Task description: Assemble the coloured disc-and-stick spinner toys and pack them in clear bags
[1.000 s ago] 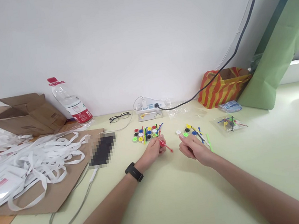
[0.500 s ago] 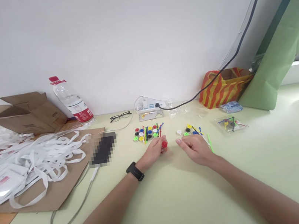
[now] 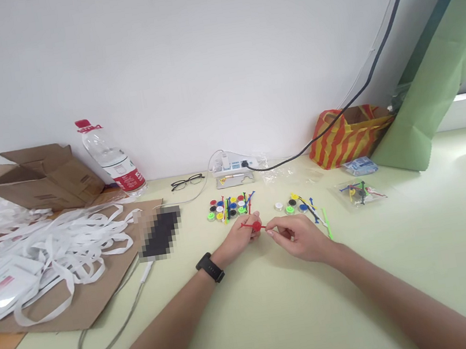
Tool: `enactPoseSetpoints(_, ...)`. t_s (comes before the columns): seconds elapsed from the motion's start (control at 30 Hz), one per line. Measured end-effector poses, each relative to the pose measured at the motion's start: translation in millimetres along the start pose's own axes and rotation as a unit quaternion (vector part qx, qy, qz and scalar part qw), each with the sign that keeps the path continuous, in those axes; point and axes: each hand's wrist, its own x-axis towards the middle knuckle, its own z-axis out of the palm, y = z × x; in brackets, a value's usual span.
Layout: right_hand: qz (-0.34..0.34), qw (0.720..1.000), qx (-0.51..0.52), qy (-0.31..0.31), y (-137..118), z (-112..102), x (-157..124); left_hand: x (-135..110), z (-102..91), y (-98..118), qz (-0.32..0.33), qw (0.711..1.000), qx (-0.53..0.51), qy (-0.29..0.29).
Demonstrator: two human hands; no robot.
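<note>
My left hand [image 3: 239,236], with a black watch on its wrist, pinches a small red disc with a thin red stick [image 3: 256,226] just above the table. My right hand [image 3: 298,235] has its fingers closed on the right end of the same red stick. Behind the left hand lies a group of coloured discs and sticks [image 3: 229,207]. A second, smaller group of discs and sticks [image 3: 301,206] lies behind the right hand.
A clear bag of coloured pieces [image 3: 359,192] sits to the right. Glasses [image 3: 187,182] and a power strip [image 3: 234,167] lie by the wall. A phone [image 3: 160,232] on a cable, white straps [image 3: 47,249] on cardboard, a bottle [image 3: 110,158], and a striped bag [image 3: 347,134] surround the area.
My right hand moved left from the smaller group of pieces and took hold of the red stick's end. The left hand stayed put, turning the red piece.
</note>
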Motion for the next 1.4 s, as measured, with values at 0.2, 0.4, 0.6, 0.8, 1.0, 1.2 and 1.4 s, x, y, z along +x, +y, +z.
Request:
enactPoseSetpoints(0.2, -0.002, 1.000, -0.014, -0.016, 1, 2, 0, -1, -0.5, 1, 0.017, 0.997, 0.070, -0.011)
enactPoseSetpoints(0.4, 0.024, 0.998, -0.050, -0.018, 2, 4, 1, 0, -0.4, 0, 0.029, 0.996, 0.085, -0.015)
enactPoseSetpoints(0.6, 0.062, 0.992, -0.105, -0.027, 6, 5, 3, -4, 3.4, 2, 0.033, 0.994, 0.107, 0.002)
enactPoseSetpoints(0.8, 0.134, 0.962, -0.237, -0.022, 15, -12, 9, -8, 9.9, 1, 0.093, 0.974, 0.207, 0.020)
enactPoseSetpoints(1.0, 0.294, 0.875, -0.384, -0.023, 37, -44, 11, -7, 10.3, -3, 0.098, 0.964, 0.241, 0.059)
enactPoseSetpoints(1.2, 0.365, 0.838, -0.392, -0.104, 53, -56, 4, -6, 7.9, -8, 0.116, 0.967, 0.218, 0.067)
enactPoseSetpoints(1.4, 0.373, 0.829, -0.397, -0.124, 53, -53, 5, -6, 8.2, -7, 0.165, 0.945, 0.276, 0.065)
